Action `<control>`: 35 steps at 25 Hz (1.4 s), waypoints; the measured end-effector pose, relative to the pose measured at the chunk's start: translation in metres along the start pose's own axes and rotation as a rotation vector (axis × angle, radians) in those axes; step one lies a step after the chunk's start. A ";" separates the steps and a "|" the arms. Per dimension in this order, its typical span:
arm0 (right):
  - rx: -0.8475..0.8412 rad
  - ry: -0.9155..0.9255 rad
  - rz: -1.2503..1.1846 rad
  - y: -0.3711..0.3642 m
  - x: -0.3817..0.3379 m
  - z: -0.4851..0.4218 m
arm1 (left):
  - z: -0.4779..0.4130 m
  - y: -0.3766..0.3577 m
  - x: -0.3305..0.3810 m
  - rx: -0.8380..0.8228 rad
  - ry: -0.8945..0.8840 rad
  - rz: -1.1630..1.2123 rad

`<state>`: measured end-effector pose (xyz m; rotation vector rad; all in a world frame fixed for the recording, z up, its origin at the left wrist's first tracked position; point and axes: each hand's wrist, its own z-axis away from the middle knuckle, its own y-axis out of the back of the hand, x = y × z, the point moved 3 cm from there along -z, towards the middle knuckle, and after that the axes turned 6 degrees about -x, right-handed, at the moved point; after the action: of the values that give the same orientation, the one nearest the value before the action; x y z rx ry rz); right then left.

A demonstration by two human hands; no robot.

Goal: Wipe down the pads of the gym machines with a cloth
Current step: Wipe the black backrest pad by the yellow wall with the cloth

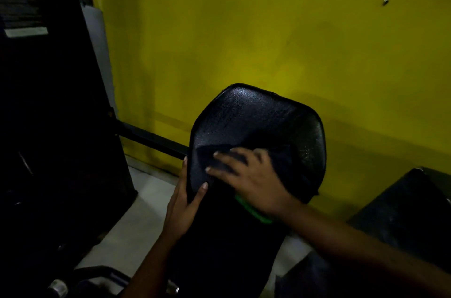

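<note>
Right hand (253, 183), fingers spread, presses a dark cloth (203, 154) on the black textured vinyl pad (256, 119); left hand (185, 202) grips its left edge. The bunched cloth could miss the pad's top.

Pad (256, 122): black, pebbled vinyl look, faint gloss toward 12 o'clock. Cloth (212, 159): dark, matt, soft. Wall (268, 29): yellow paint, matt, scuffed at 1 o'clock. Frame bar (151, 137), 9 o'clock: black-painted metal.
</note>
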<state>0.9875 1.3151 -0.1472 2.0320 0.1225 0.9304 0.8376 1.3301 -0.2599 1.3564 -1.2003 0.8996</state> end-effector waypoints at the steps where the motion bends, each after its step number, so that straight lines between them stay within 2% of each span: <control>1: 0.016 -0.078 0.003 0.009 0.025 -0.009 | 0.000 0.000 0.000 -0.001 0.015 -0.001; 3: 0.068 -0.260 -0.008 0.026 0.063 -0.042 | 0.000 0.000 0.001 -0.005 0.032 -0.014; 4: 0.061 -0.285 -0.002 0.026 0.066 -0.059 | 0.000 0.000 0.002 -0.007 0.033 -0.013; 7: -0.009 -0.115 0.037 0.007 0.028 -0.084 | 0.001 0.001 0.003 -0.007 0.029 -0.003; 11: -0.041 0.068 0.046 -0.012 -0.013 -0.049 | -0.002 0.000 -0.002 -0.030 0.016 -0.016; 15: -0.108 0.257 0.072 -0.001 0.007 -0.026 | 0.000 0.002 -0.002 -0.031 0.013 -0.014; 18: -0.080 0.194 0.119 0.021 0.078 -0.026 | 0.001 0.003 0.003 -0.051 0.017 0.010; 20: -0.055 0.109 0.074 0.027 0.101 -0.006 | 0.002 0.002 0.006 -0.052 0.010 -0.007; 25: 0.001 -0.251 -0.055 -0.001 0.039 0.054 | 0.003 0.002 0.006 -0.063 -0.004 0.012; 32: -0.013 -0.213 -0.127 -0.035 -0.077 0.106 | 0.008 0.002 0.002 -0.080 0.012 0.043; 35: -0.007 -0.149 -0.127 -0.016 -0.053 0.086 | 0.012 0.006 -0.005 -0.096 0.011 0.091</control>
<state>1.0100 1.2450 -0.2180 2.0540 0.1642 0.6972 0.8292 1.3198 -0.2653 1.2273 -1.2892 0.8999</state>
